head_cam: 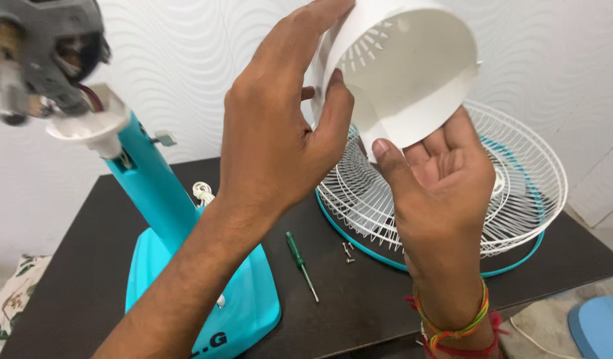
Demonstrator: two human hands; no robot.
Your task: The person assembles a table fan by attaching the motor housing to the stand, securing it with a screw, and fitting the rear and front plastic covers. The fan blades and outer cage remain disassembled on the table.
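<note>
Both hands hold up a white plastic fan motor cover (413,73), a cup-shaped shell with vent slots inside. My left hand (280,126) grips its left rim with thumb and fingers. My right hand (439,179), palm up and with coloured threads on the wrist, supports it from below. To the left stands a turquoise table fan stand (153,193) with its bare grey motor (40,53) exposed at the top.
On the dark brown table (87,266) lie a green-handled screwdriver (298,260), a few small screws (348,251), and white wire fan grilles (519,193) with a turquoise rim stacked at the right. A white patterned wall stands behind. A blue object (599,326) lies on the floor at the right.
</note>
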